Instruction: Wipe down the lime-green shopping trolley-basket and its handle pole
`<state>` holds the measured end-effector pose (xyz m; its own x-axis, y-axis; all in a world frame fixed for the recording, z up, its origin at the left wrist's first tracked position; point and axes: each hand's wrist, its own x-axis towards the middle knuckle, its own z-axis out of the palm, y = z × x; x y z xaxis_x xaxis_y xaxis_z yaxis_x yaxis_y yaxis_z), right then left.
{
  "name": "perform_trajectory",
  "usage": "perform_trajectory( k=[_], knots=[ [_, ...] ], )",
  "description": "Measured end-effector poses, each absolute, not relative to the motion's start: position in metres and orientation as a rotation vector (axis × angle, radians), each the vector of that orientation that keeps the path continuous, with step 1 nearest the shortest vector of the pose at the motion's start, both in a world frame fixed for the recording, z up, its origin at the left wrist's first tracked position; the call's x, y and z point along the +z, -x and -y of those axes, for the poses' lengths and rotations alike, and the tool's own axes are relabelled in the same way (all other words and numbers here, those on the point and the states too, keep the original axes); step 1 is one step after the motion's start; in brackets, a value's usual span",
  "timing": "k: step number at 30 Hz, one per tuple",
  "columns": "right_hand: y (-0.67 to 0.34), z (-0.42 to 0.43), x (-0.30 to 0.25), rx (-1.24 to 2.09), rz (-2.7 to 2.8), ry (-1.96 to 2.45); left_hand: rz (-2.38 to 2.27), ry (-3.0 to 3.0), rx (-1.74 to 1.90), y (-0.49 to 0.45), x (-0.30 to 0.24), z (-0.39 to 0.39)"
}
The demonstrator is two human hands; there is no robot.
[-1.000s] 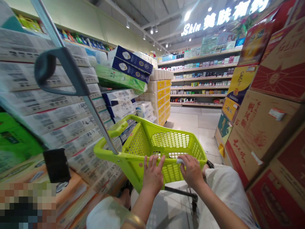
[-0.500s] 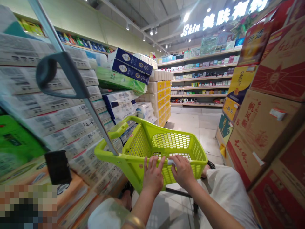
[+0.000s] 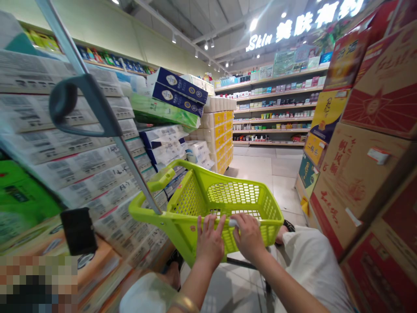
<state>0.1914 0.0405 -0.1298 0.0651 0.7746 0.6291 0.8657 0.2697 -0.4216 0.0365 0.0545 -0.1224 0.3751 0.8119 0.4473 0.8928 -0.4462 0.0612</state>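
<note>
A lime-green shopping cart with perforated basket walls stands in front of me, side-on. My left hand rests on its near rim with the fingers stretched and apart, holding nothing. Just right of it, my right hand is closed over the same rim, around a small white cloth. Only an edge of the cloth shows, so I cannot tell if it is fabric or tissue. No goods show inside the basket.
At left rise stacked paper packs and a metal pole with a grey handle; a black flat object is below. Cartons line the right. Stocked shelves stand at the back, beyond the tiled floor.
Both hands stay at the same places on the cart's rim, and the cart stands still. Only the view has shifted very slightly.
</note>
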Motion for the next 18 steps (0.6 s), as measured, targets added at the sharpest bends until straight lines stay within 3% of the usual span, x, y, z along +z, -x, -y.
perform_trajectory(
  k=[11, 18],
  knots=[
    [-0.277, -0.031, -0.157, -0.232, 1.618, 1.62, 1.508, 2.517, -0.657, -0.034, -0.116, -0.051],
    [-0.198, -0.041, -0.135, -0.162, 1.732, 1.522, 1.532, 2.465, -0.78, -0.04, -0.121, -0.05]
  ],
)
